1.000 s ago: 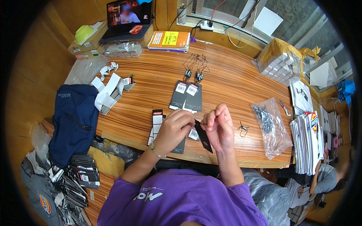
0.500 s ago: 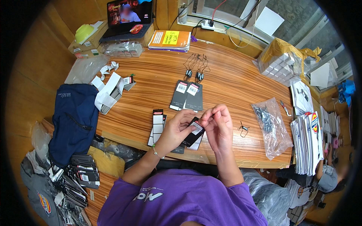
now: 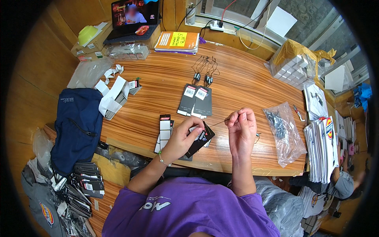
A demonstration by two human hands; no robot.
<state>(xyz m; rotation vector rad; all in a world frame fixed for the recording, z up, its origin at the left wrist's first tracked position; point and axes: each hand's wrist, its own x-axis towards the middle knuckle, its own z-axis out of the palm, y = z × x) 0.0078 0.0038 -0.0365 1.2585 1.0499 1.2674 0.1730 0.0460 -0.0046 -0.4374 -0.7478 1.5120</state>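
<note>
Pinched in my left hand is a black hang tag, tilted above the table's near edge. From its top a dark string runs taut to my right hand, whose fingertips are closed on it. Just left of the left hand, on the table, lie more black and white tags, partly covered by that hand. Beyond both hands are two groups of grey tags with strings attached, spread away from me. Another loose string loop shows beside my right wrist, mostly hidden.
A clear bag of dark strings, snips and stacked white packets are at the right. Small white boxes stand far right. Left are a navy bag and white paper strips; notebooks and a laptop sit behind.
My right hand has moved right, away from the left, drawing the string out between them. The tag has turned in my left hand and now shows another face.
</note>
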